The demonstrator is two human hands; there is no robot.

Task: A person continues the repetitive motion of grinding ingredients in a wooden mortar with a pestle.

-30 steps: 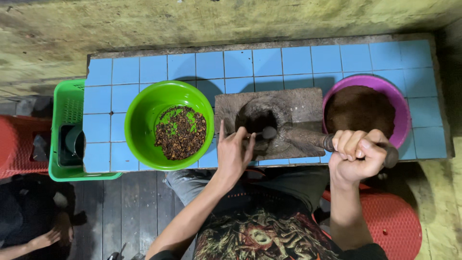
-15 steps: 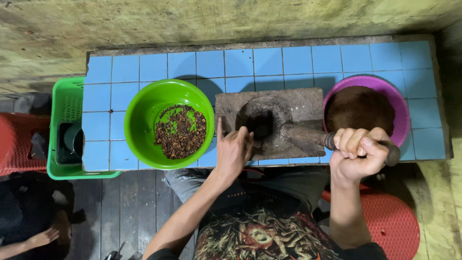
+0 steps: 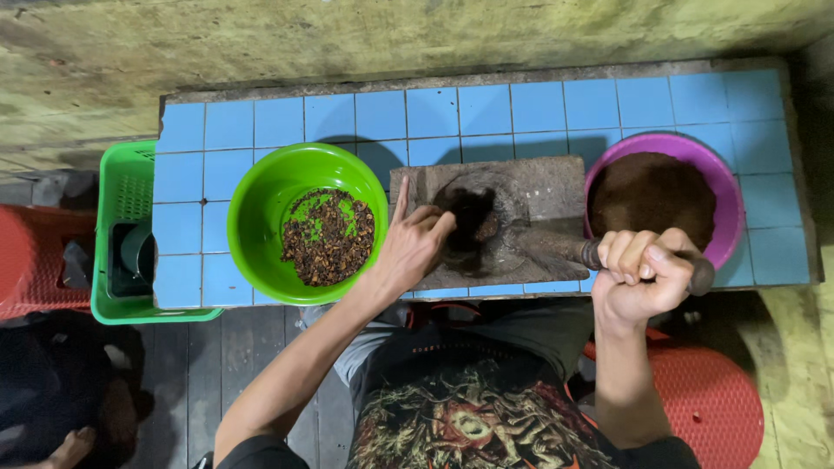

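Now we see our left hand has shifted a little further over the hollow of the square stone mortar than half a second ago, its curled fingertips dipping into the dark, crushed material in the bowl, index finger raised; we judge the hand is gathering or pushing the grounds together. Our right hand has stayed put, fingers closed tight around the dark pestle handle, which lies tilted across the mortar's right edge. The mortar sits on the blue tiled counter, between a green bowl of coarse brown bits on its left and a purple bowl of fine brown powder on its right.
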